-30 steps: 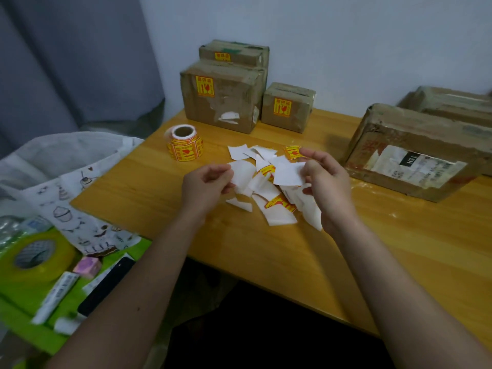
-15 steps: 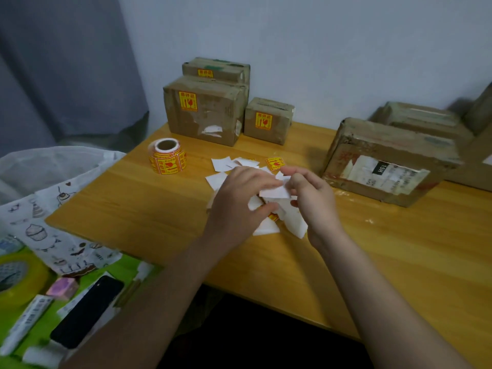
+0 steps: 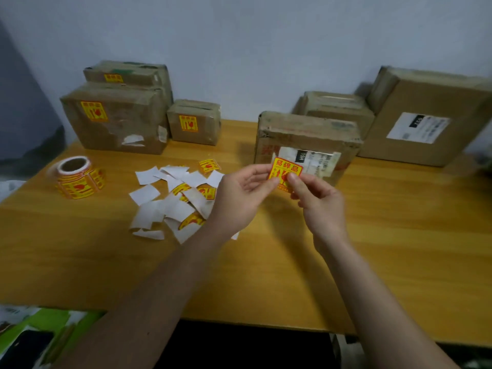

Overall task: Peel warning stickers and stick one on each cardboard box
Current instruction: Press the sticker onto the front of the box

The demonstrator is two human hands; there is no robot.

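yellow sticker (image 3: 286, 171) pinched by both hands (before the cardboard box (image 3: 308, 134)).

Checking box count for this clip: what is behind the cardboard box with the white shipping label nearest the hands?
Behind that labelled cardboard box, a lower brown cardboard box shows its top and upper front. Its lower front is covered, so any yellow warning sticker there cannot be seen.

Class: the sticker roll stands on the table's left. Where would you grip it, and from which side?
Grip the sticker roll from above, thumb and fingers across its outer wall. It stands on end, hollow core upward, with bare table around it, so both sides look reachable.
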